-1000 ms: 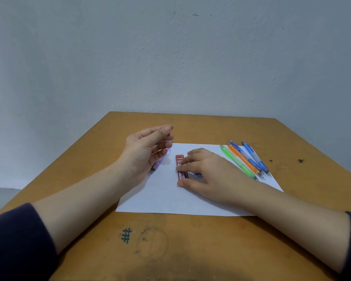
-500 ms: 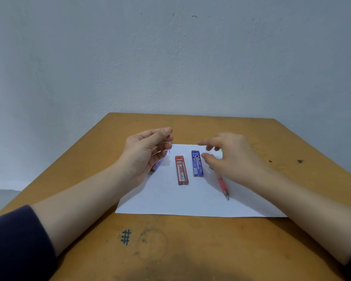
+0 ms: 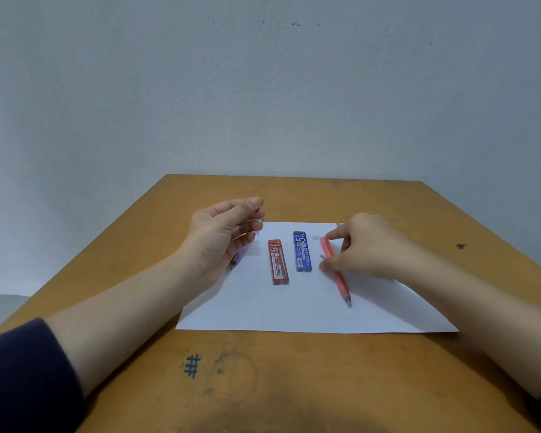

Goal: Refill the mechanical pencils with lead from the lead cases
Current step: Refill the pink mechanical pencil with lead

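Wooden table (image 3: 294,385) against a grey wall carries a white sheet (image 3: 294,310), laid, I judge, so thin leads show up. I have the left hand (image 3: 222,235) pinching a lead (image 3: 258,228) upright, ready for loading; a purple pencil (image 3: 239,260) lies under it, held or not I cannot tell. Red case (image 3: 278,262) and blue case (image 3: 302,251) wait side by side mid-sheet. The right hand (image 3: 366,248) pinches the pink pencil (image 3: 341,284), tip toward me.
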